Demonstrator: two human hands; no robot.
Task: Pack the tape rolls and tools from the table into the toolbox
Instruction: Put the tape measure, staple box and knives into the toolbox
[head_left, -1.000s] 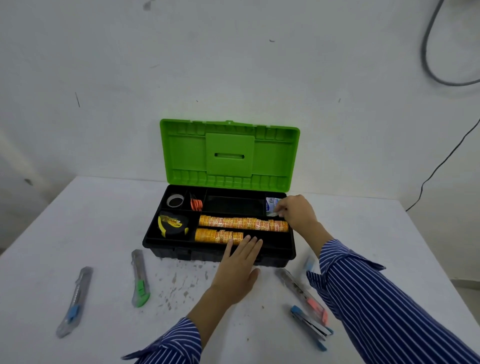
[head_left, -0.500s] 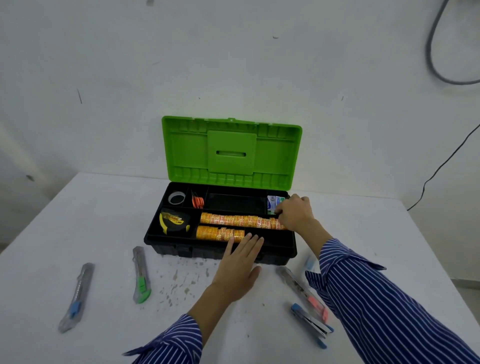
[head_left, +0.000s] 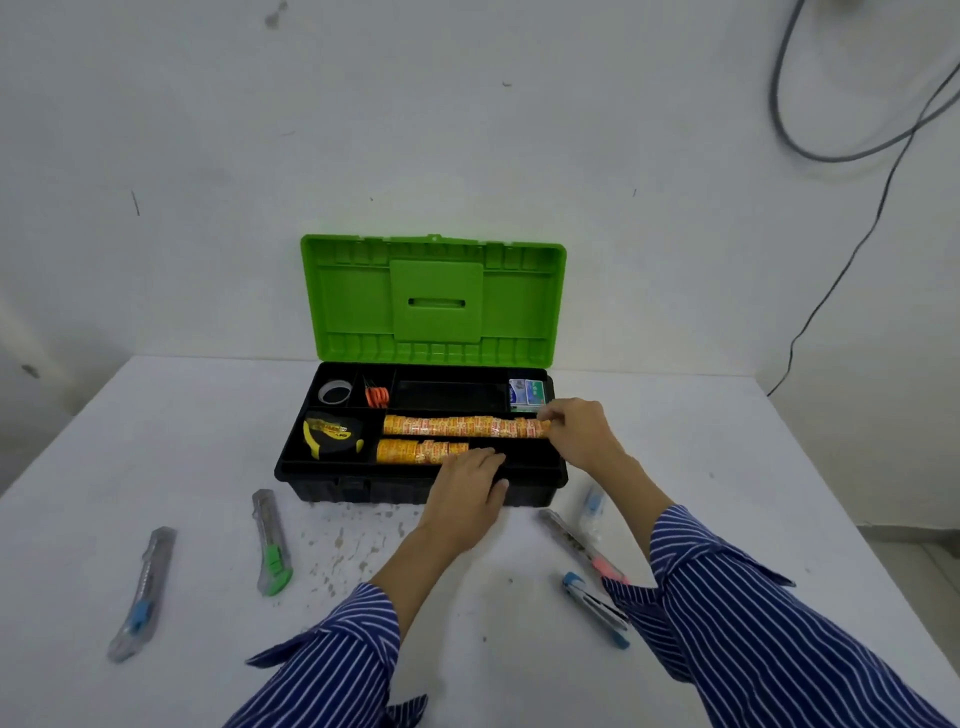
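A black toolbox (head_left: 343, 488) stands on the white table with its green lid (head_left: 434, 299) up. In its tray lie two rows of orange tape rolls: the long far row (head_left: 457, 426) and the shorter near row (head_left: 415, 451). My right hand (head_left: 579, 434) grips the right end of the far row. My left hand (head_left: 465, 493) rests over the tray's front rim, its fingertips at the right end of the near row. The tray also holds a yellow tape measure (head_left: 332, 434), a grey tape roll (head_left: 333, 392), orange-handled pieces (head_left: 376, 396) and small packets (head_left: 527, 392).
Box cutters lie on the table (head_left: 182, 415): a blue one (head_left: 143, 592) and a green one (head_left: 271, 540) at the left, a pink one (head_left: 576, 545), a blue one (head_left: 595, 608) and a pale one (head_left: 592, 506) at the right. Cables hang on the wall at the right.
My right hand has moved from the packets at the tray's far right corner down onto the end of the far tape row. My left hand has slid forward onto the tray's rim.
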